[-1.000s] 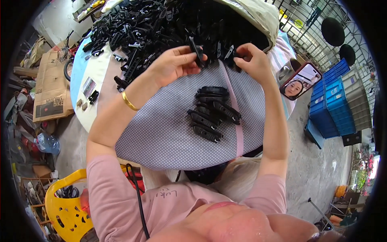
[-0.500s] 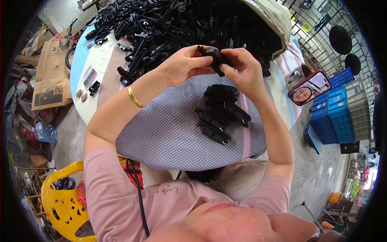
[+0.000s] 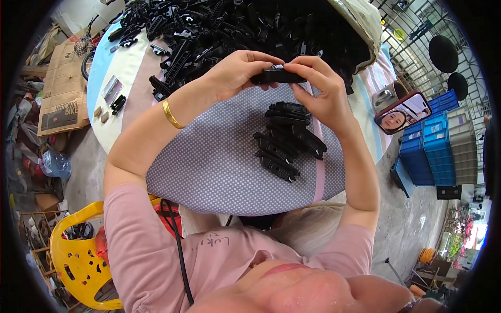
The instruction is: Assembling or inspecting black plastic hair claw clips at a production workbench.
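My left hand (image 3: pixel 237 73) and my right hand (image 3: pixel 318 86) together hold one long black plastic part (image 3: pixel 276 77), each pinching one end, raised above a grey dotted cloth (image 3: pixel 219 167). On the cloth below my right hand lies a small stack of several similar black parts (image 3: pixel 287 141). Behind my hands, a big heap of loose black plastic parts (image 3: pixel 229 26) covers the far side of the round table. A gold bangle (image 3: pixel 171 113) circles my left wrist.
A phone (image 3: pixel 403 112) leans at the table's right edge. Blue crates (image 3: pixel 433 146) stand on the floor to the right. A yellow plastic chair (image 3: pixel 78 255) is at the lower left, cardboard (image 3: pixel 62 99) and clutter on the left floor.
My hands came off the heap with a black part, rose and drew together. Both now grip it in front of me above the cloth.
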`<state>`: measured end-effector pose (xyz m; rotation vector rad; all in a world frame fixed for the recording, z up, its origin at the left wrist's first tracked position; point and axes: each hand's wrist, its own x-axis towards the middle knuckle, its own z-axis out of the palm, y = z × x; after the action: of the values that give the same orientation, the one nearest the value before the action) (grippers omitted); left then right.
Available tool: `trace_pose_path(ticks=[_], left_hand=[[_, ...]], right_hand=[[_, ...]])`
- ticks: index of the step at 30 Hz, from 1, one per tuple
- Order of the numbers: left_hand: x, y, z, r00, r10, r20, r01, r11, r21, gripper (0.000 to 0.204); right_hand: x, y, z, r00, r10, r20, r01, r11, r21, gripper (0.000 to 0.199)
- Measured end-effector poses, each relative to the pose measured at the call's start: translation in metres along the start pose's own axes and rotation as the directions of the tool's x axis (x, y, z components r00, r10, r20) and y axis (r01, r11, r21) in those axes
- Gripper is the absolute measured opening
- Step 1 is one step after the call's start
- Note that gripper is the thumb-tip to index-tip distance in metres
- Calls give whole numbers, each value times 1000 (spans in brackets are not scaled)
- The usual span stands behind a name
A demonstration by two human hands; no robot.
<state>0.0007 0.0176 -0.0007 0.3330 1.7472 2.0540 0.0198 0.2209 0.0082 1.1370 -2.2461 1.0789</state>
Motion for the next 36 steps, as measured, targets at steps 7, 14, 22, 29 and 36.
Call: trace_pose_path(ticks=[7,14,22,29,36], left_hand=[[-1,-2,3,987,-41,-155,15,986,-165,25],[-5,0,8,991,131,2,-128,962,242,34],[-9,2,7,893,427,142,-424,695,581,43],[-12,4,9,852,470,230,-460,465,756,30],[-16,-1,13,862,472,186,-445,526,725,27]], right_hand=[[1,6,1,993,-113,20,114,980,-164,32],[-1,6,10,994,-112,8,111,970,-218,34],[-1,10,3,952,296,82,-306,935,178,53],[-1,5,-1,965,240,109,-241,970,-4,45],[-3,6,-2,973,215,89,-209,976,-66,34]])
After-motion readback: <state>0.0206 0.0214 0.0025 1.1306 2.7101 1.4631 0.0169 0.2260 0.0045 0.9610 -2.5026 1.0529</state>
